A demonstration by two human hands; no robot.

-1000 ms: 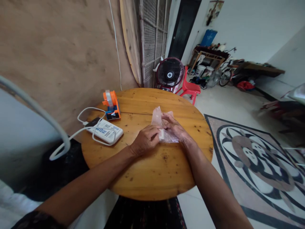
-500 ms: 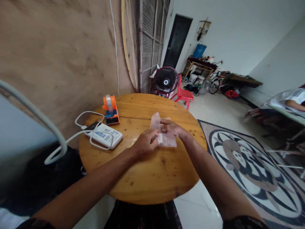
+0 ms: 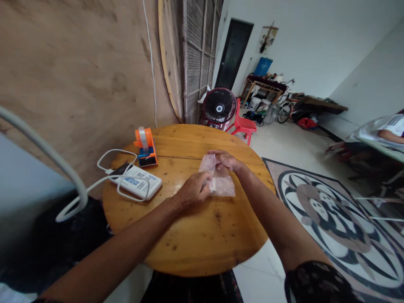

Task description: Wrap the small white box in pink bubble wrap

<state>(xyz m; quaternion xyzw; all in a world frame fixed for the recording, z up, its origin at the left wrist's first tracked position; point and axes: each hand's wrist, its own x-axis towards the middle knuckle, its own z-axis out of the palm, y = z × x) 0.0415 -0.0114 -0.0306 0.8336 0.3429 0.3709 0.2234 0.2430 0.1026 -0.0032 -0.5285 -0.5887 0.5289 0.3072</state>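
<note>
A crumpled sheet of pinkish bubble wrap (image 3: 223,185) lies near the middle of the round wooden table (image 3: 202,235). My left hand (image 3: 192,190) presses its near left edge, fingers curled onto the wrap. My right hand (image 3: 226,160) pinches the far upper edge of the wrap and folds it down. Something small and white shows inside the wrap between my hands; I cannot make out what it is.
An orange tape dispenser (image 3: 145,146) stands at the table's far left. A white power bank (image 3: 139,183) with a white cable (image 3: 110,156) and a dark phone lies near it. Behind the table stand a fan (image 3: 219,108) and a red chair (image 3: 243,125). A person's arm (image 3: 389,135) rests at the far right.
My right hand has pushed the raised flap of bubble wrap down and forward, so the wrap lies flatter. My left hand keeps its hold. The view has tilted slightly.
</note>
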